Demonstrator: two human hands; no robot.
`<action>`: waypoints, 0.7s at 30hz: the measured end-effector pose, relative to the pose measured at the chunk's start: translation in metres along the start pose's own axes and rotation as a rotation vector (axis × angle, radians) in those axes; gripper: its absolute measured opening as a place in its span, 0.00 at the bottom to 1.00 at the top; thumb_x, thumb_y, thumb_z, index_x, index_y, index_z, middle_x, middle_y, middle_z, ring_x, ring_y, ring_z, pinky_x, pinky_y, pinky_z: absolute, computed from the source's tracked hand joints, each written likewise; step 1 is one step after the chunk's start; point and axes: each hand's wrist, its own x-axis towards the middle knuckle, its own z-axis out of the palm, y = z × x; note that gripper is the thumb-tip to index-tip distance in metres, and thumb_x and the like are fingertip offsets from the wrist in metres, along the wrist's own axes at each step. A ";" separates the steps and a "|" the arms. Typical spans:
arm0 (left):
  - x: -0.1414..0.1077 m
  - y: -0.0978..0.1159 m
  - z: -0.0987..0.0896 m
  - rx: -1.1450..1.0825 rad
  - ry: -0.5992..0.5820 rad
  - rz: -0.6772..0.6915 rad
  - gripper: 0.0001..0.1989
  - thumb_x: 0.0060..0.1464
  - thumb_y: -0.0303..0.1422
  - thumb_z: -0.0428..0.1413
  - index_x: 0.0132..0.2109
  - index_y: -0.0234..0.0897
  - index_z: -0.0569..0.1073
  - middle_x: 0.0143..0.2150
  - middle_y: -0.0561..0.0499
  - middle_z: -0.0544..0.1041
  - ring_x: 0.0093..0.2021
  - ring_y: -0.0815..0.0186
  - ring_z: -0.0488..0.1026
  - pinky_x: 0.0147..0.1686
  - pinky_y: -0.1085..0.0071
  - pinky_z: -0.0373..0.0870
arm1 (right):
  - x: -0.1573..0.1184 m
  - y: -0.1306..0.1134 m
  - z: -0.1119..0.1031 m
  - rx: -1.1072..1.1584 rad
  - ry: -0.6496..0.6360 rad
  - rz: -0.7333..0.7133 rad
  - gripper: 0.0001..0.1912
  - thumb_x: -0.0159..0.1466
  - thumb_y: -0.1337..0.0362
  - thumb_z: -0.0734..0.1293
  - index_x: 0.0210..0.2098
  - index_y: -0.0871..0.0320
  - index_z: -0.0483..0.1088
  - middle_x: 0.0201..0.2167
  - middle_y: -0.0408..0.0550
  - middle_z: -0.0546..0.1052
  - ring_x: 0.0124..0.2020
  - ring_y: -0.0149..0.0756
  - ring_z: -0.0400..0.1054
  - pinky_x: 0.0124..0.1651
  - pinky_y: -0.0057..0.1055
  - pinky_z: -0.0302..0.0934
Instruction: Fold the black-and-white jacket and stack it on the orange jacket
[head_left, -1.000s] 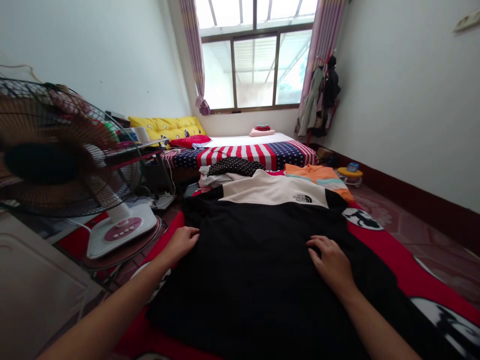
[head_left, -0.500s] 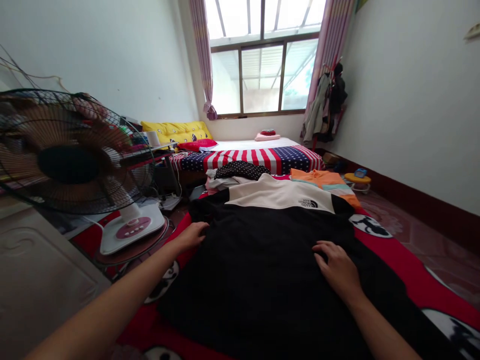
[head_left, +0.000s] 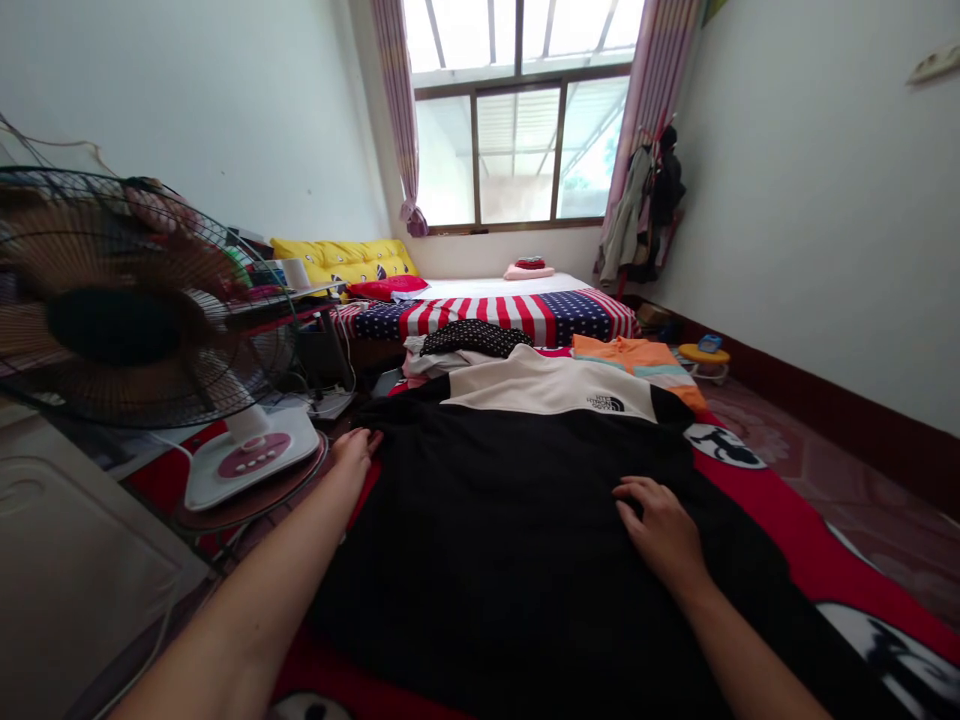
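Note:
A black long-sleeved sweatshirt (head_left: pixel 510 520) with a cream yoke and a small chest logo lies spread out before me, its collar end away from me. At its left edge, by the sleeve, my left hand (head_left: pixel 355 452) touches the black cloth with its fingers a little apart. My right hand (head_left: pixel 661 527) rests on the right side of the body, fingers loosely bent and holding nothing. Under the sweatshirt is a red blanket (head_left: pixel 780 510) with black and white round pictures.
A standing fan (head_left: pixel 251 450) is close on the left, on a round stool. Behind the sweatshirt lie a dotted black cloth (head_left: pixel 476 338) and a folded orange garment (head_left: pixel 626 352). Farther back is a bed with a striped cover (head_left: pixel 480 320). A yellow stool (head_left: pixel 703 355) stands right.
My left hand has moved outward to the left, toward the sleeve. My right hand stays on the cloth. The view has shifted slightly.

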 end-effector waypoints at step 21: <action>-0.034 0.005 -0.021 0.933 -0.413 0.532 0.10 0.48 0.34 0.58 0.40 0.42 0.75 0.35 0.49 0.77 0.38 0.58 0.75 0.33 0.72 0.64 | 0.001 0.003 0.003 0.006 0.028 0.000 0.10 0.59 0.61 0.60 0.33 0.52 0.73 0.45 0.44 0.75 0.46 0.42 0.67 0.46 0.38 0.62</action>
